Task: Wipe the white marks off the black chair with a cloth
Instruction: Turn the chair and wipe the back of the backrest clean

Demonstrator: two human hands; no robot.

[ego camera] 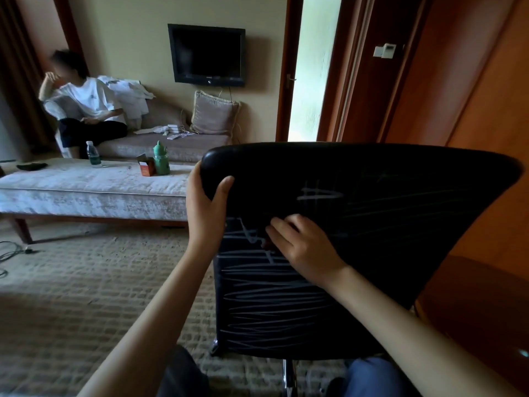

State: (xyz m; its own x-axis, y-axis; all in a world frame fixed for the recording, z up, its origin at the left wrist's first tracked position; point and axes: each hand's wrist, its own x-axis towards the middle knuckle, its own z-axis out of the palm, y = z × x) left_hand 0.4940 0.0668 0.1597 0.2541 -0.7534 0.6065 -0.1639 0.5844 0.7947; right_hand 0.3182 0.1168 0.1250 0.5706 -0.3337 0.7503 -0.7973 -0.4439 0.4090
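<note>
Two bare forearms enter from the bottom edge. The left hand (207,202) grips the upper left corner of the black padded chair back (372,196), thumb on the near face and fingers wrapped behind the edge. The right hand (303,247) rests on the near face with its fingers bent (whether anything is held beneath them cannot be determined). The chair back stands centre-right, directly before the camera. White scribbled marks (272,296) cover its lower left area. Beyond the chair, on a patterned beige carpet (71,282), stands a pale upholstered bench (86,193) carrying a green bottle (161,159). A black wall-mounted television (207,54) hangs behind it.
</note>
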